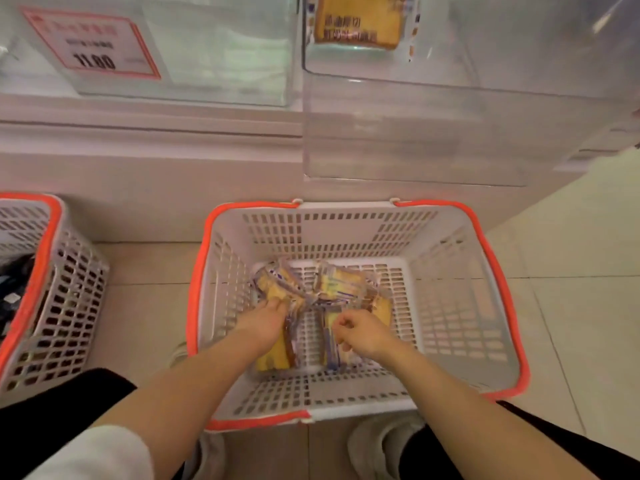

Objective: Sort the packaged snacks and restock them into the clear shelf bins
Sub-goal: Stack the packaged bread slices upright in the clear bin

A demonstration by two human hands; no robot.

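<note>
Both hands are down in the basket (460, 237): the left hand (265, 322) grips a bread packet (277, 289), the right hand (360, 332) curls, seemingly holding nothing. Slippery wrappers could slide free before reaching the clear bin (415, 133)

Single head-worn wide-angle view, looking steeply down and forward from above. Basket (363, 233) on the floor lies close below, at frame centre; shelf bins (398, 133) fill the top edge; both forearms enter from the bottom edge.
</note>
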